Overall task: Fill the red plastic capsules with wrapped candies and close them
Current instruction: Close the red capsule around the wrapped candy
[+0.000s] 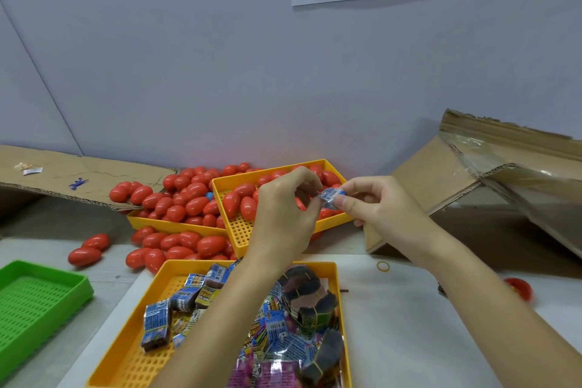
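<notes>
Both hands are raised over the far yellow tray [242, 235], which holds several red capsules [231, 205]. My right hand [374, 208] pinches a small blue wrapped candy [327, 197] between thumb and forefinger. My left hand [283, 208] has its fingers curled and its fingertips meet the same candy from the left; a bit of red shows under those fingers, and whether it is a capsule in that hand is unclear. The near yellow tray [160, 346] holds several wrapped candies [156, 321] and banded bundles [302, 290]. More red capsules [179, 244] lie heaped behind it.
A green perforated tray [34, 302] sits at the left. Cardboard sheets and an open box [491, 186] stand at the right and back left. A rubber band [383, 266] and a red capsule half [519, 288] lie on the white table at the right.
</notes>
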The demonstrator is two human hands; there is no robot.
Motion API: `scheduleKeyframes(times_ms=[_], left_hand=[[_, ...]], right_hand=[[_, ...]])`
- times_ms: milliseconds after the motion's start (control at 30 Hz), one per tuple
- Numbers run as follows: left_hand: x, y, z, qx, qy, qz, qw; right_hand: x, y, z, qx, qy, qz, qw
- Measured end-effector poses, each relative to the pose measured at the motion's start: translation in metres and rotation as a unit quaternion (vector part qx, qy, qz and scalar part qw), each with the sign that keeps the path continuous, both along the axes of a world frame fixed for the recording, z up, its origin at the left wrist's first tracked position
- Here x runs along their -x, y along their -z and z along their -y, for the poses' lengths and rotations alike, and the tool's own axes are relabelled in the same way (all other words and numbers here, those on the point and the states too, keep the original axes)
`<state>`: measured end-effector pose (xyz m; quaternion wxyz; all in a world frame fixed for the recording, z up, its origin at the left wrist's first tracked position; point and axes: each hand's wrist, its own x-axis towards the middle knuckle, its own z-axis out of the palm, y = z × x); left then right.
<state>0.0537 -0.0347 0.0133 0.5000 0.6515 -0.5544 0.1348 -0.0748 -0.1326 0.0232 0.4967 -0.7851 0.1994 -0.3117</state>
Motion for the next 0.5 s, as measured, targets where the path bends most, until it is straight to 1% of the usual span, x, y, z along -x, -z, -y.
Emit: scheduleKeyframes(times_ms=[100, 167, 367, 500], left_hand=[[0.0007, 0.0004, 0.0003, 0.011, 0.001, 0.041, 0.999], [0.0021, 0.0005, 0.0006, 0.009, 0.007, 0.054, 0.998], [0.0062, -0.0004, 0.0015, -0.003, 0.029, -0.014, 0.999], [0.0038, -0.0005, 0.0028, -0.010, 0.035, -0.028, 0.999]], right_hand=[[0.0012, -0.0003, 0.0005, -0.008, -0.011, 0.020, 1.000], [0.0007, -0.0007, -0.0002, -0.009, -0.012, 0.041, 0.999], [-0.0011, 0.0027, -0.0025, -0.023, -0.004, 0.109, 0.994], [-0.0008, 0.0057, -0.0005, -0.019, -0.017, 0.099, 0.995]])
